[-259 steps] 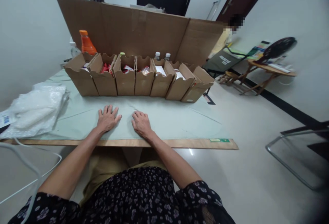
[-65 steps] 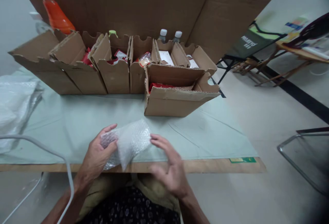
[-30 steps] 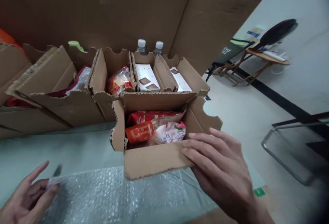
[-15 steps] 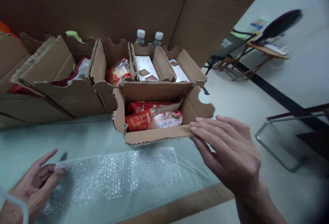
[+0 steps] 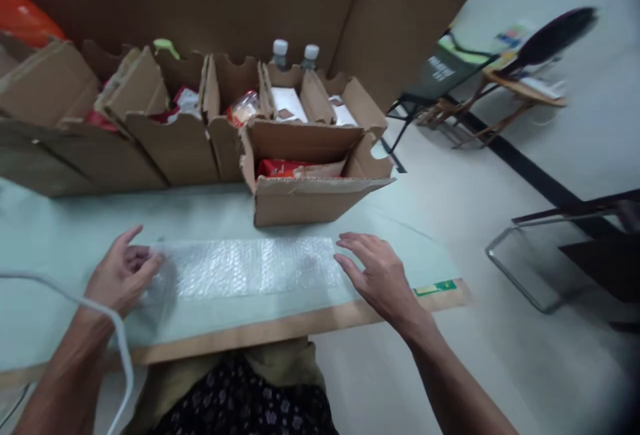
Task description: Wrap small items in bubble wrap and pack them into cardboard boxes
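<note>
A strip of clear bubble wrap lies stretched across the pale green tabletop. My left hand grips its left end between thumb and curled fingers, the index finger pointing away. Beyond the strip's right end is my right hand, open, its fingers a little apart and holding nothing. Just behind the wrap stands an open cardboard box with red snack packets inside; its front wall hides their lower parts.
Several cardboard bins line the back, holding snacks and white boxes. Two bottles rise behind them. A white cable crosses over my left forearm. A chair and a metal-framed seat are off to the right.
My right hand has left the front box's rim and come down beside the wrap's right end. The box has tipped back upright. The view has shifted, showing the table's near edge.
</note>
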Demonstrator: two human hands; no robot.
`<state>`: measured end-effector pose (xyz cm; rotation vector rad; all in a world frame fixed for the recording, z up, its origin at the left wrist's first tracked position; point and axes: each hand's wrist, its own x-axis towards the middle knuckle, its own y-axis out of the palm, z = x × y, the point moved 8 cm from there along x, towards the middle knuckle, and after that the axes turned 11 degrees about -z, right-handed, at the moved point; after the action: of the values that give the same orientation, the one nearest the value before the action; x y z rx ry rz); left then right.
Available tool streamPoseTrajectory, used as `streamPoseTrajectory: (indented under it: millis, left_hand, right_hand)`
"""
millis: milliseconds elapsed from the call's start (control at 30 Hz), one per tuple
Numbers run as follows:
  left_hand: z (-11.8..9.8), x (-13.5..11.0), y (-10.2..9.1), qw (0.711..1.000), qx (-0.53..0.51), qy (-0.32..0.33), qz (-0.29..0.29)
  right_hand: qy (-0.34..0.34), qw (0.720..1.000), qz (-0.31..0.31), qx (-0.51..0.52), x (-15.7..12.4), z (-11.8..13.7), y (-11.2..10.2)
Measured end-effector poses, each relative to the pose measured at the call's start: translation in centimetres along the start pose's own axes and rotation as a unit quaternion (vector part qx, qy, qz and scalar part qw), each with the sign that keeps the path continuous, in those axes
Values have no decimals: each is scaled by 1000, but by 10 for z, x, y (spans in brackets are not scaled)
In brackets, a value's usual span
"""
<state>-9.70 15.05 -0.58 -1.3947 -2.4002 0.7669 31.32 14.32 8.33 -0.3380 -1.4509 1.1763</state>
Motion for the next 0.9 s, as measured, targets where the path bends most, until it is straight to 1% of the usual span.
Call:
streamPoseTrajectory:
  millis: [67, 100, 133, 200, 267, 333, 367, 433, 500, 567, 633, 700, 733, 800, 900]
  left_hand:
    - [-3, -3, -4, 998, 57, 26, 13]
    - [-3, -5, -6, 995, 90, 39, 16]
    - [-4, -6, -9, 991, 122, 54, 16]
    - [-5, -8, -13, 983, 169, 77, 12]
    - [-4, -10, -15, 974, 210, 85, 21]
    - [-4, -13, -17, 964, 246, 100, 23]
    - [-5, -14, -21, 960, 256, 113, 9]
    - [-11, -19, -29, 956, 251, 146, -37]
    - [-19, -25, -35, 955, 220, 183, -72]
    - [-28, -32, -34, 959, 177, 211, -67]
    - [-40, -41, -22, 967, 121, 222, -32]
    - [-55, -51, -1, 973, 62, 221, 17]
    - [-65, -56, 14, 974, 33, 220, 43]
    - [-84, -63, 48, 971, -17, 218, 95]
    - [-105, -65, 96, 961, -89, 206, 160]
  right_hand:
    - [1, 997, 70, 14, -18, 4, 37]
    - [-4, 995, 98, 26, -25, 7, 51]
    - [-10, 992, 119, 35, -31, 10, 62]
    - [-18, 990, 138, 34, -36, 13, 72]
    - [-18, 991, 129, 19, -36, 13, 70]
    - [-20, 995, 99, 13, -30, 15, 61]
    - [-19, 997, 77, 16, -27, 16, 55]
    - [-6, 999, 29, 25, -18, 16, 43]
    - [32, 999, -10, 34, -12, 8, 33]
    - [101, 993, -37, 46, -8, -14, 25]
    - [194, 977, -59, 65, -9, -45, 21]
    - [278, 954, -70, 91, -10, -76, 24]
    - [305, 944, -70, 107, -9, -88, 29]
    - [329, 930, -60, 152, -2, -102, 44]
    - [330, 916, -35, 223, 13, -106, 70]
